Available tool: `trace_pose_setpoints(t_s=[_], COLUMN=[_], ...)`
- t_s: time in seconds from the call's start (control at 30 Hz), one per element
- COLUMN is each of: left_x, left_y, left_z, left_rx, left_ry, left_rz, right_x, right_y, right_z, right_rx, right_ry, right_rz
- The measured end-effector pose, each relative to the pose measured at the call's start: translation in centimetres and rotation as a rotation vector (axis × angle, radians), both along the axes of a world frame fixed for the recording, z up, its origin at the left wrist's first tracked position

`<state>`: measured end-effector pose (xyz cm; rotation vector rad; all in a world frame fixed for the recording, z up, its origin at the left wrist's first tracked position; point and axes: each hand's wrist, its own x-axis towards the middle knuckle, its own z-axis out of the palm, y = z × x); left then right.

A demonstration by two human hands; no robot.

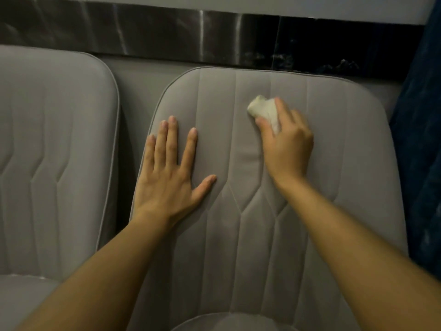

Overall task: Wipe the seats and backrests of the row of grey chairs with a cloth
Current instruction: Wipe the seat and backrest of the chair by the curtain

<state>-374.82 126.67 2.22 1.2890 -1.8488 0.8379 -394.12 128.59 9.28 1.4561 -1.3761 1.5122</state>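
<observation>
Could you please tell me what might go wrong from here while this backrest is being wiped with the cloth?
1. The cloth is bunched small in the right hand, so each pass likely covers a narrow strip, and the edges of the backrest may be missed.
2. The left hand lies flat on the same backrest; the patch under it could be skipped unless it shifts.
3. The stitched grooves may keep dust if the wad skims over them.
</observation>
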Motion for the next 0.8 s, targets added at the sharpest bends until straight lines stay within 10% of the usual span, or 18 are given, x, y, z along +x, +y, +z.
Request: trace_pose_setpoints(t_s=[0.43, 0.8], left_x=[-0.1, 0.2], left_y=[-0.1, -0.2], left_z=[-0.1, -0.1], left_rx=[-0.034, -0.035], left_ry=[-0.013, -0.012], left_rz=[0.013, 0.011], right_x=[-1.6, 0.2], right_y=[-1.1, 2.5], right_z=[8.8, -5.5], right_rx=[0.105, 0.050], right_ry=[0.038, 0.169], right_rz=[-0.183, 0.017])
